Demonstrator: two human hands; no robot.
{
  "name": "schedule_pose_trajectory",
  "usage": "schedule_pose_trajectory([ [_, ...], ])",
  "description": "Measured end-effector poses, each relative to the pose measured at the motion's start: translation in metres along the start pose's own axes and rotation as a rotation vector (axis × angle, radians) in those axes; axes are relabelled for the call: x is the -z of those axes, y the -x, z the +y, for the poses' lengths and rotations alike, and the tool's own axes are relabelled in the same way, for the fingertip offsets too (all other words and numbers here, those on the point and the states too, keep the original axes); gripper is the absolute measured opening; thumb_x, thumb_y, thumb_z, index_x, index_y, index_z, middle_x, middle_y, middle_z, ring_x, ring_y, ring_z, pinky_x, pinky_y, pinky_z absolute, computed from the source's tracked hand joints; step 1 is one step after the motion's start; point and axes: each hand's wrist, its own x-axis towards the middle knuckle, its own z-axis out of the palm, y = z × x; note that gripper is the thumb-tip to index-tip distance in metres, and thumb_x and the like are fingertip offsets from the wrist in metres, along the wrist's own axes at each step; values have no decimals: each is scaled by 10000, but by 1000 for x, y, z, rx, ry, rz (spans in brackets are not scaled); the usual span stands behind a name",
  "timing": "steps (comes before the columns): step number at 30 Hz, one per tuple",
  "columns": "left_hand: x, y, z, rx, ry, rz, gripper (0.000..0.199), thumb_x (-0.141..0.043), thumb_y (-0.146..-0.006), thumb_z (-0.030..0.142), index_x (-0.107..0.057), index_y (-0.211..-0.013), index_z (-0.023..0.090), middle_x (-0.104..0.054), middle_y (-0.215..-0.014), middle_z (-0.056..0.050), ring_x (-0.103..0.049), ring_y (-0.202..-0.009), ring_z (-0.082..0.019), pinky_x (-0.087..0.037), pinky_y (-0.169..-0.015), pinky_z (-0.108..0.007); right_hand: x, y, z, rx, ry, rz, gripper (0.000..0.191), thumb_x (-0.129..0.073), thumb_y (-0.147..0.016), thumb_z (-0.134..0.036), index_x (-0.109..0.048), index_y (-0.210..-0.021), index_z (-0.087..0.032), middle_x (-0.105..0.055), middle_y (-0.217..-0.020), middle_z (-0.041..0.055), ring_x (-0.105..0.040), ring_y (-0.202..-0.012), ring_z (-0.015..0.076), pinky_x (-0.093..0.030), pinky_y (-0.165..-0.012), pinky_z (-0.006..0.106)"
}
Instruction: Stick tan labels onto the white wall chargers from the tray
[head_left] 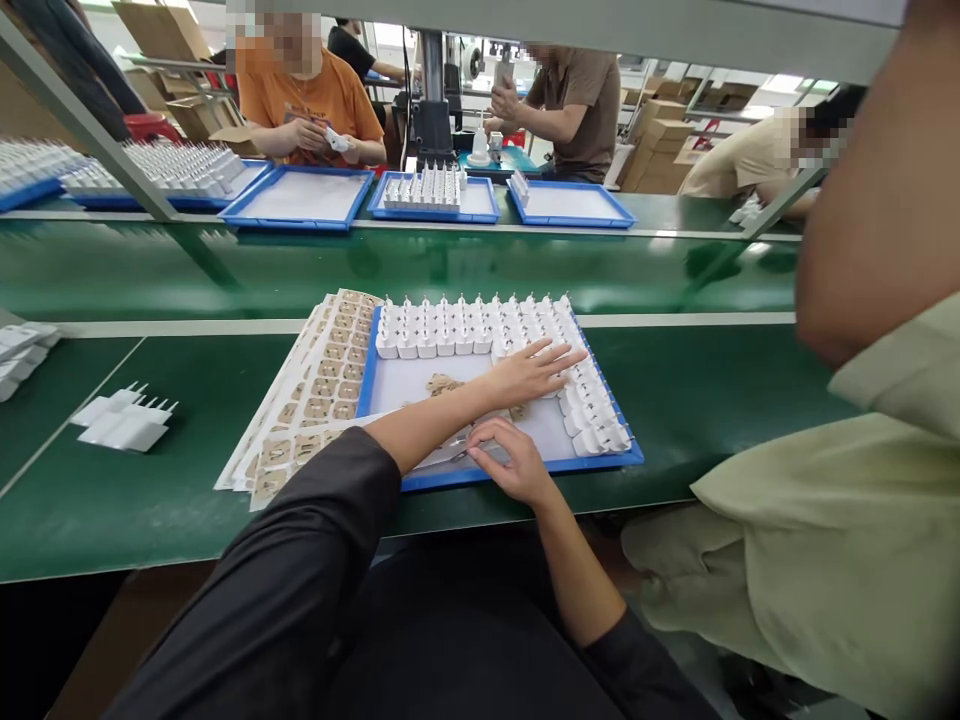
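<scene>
While the left hand (534, 376)'s just fanned wide over white power plugs (589, 405), the right hand (516, 464)'s pinching skinny metal tweezers (454, 456) at the blue tray (525, 468)'s near side.

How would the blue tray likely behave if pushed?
The blue tray looks stiff, judging by its straight rims, and would probably slide flat. White plugs crowd its far and right sides, so it may drag more there; they stand pins-up, so a jolt might tip some.

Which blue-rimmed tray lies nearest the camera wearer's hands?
The near tray, under the left hand and right hand; the other trays stand beyond the green strip.
</scene>
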Motion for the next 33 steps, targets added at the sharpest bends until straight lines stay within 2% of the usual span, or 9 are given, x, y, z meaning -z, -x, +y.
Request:
schedule_pose_trajectory([
  [3,1,7,-1,42,102,10,250,-497,-977,78,-666,-1131,180,-572,-1506,-104,-537,-1383,-248,-399,-1138,-429,0,1,0,-15,-51,6,67,-573,-988,-243,-627,-951,-229,-709,-931,58,-685,-901,197,-555,-836,351],
  [6,18,29,-5,234,302,72,155,-556,-940,81,-633,-1050,156,-709,-1247,-138,-655,-1160,-254,-500,-963,-387,0,3,1,-36,-94,35,61,-566,-990,-236,-623,-969,-230,-706,-938,55,-681,-915,195,-543,-844,349],
  [10,61,83,4,650,720,310,299,-728,-844,180,-567,-1096,180,-692,-1153,-106,-677,-1019,-218,-545,-843,-319,2,5,2,-100,-141,77,58,-599,-979,-252,-649,-957,-230,-696,-885,41,-669,-848,183,-536,-794,332],
  [12,79,114,18,831,906,366,408,-775,-817,238,-558,-1163,221,-673,-1159,-73,-672,-1033,-203,-549,-850,-303,3,5,2,-138,-177,97,50,-627,-966,-261,-665,-956,-232,-698,-871,37,-668,-833,181,-537,-786,331],
  [16,85,158,53,1051,1168,443,474,-800,-814,327,-593,-1234,255,-642,-1205,-78,-638,-1136,-228,-546,-885,-309,-6,0,-8,-169,-369,150,25,-677,-938,-268,-685,-946,-246,-690,-852,22,-666,-806,171,-551,-750,319],
  [22,60,172,90,1109,1377,603,438,-821,-805,325,-614,-1182,243,-641,-1176,-69,-636,-1116,-217,-536,-910,-306,-27,-10,-29,-183,-659,166,23,-716,-912,-251,-702,-929,-256,-668,-839,14,-652,-768,148,-555,-690,287],
  [25,57,176,96,1117,1528,666,481,-801,-831,359,-563,-1236,258,-688,-1139,-63,-667,-1030,-199,-534,-834,-280,-29,-10,-31,-242,-693,137,74,-739,-894,-299,-693,-892,-240,-655,-797,16,-636,-725,154,-552,-652,298],
  [28,59,181,96,1026,1641,681,431,-752,-868,427,-590,-1216,231,-722,-1085,-77,-687,-972,-206,-543,-818,-295,-28,-8,-31,-305,-716,130,158,-757,-874,-365,-673,-864,-232,-648,-771,16,-613,-672,153,-539,-594,292],
  [33,61,183,97,957,1414,591,436,-765,-854,420,-682,-1244,244,-624,-1373,-134,-595,-1285,-306,-549,-998,-403,-31,-8,-35,-365,-701,165,186,-759,-865,-391,-666,-877,-231,-654,-796,9,-573,-572,116,-507,-509,257],
])
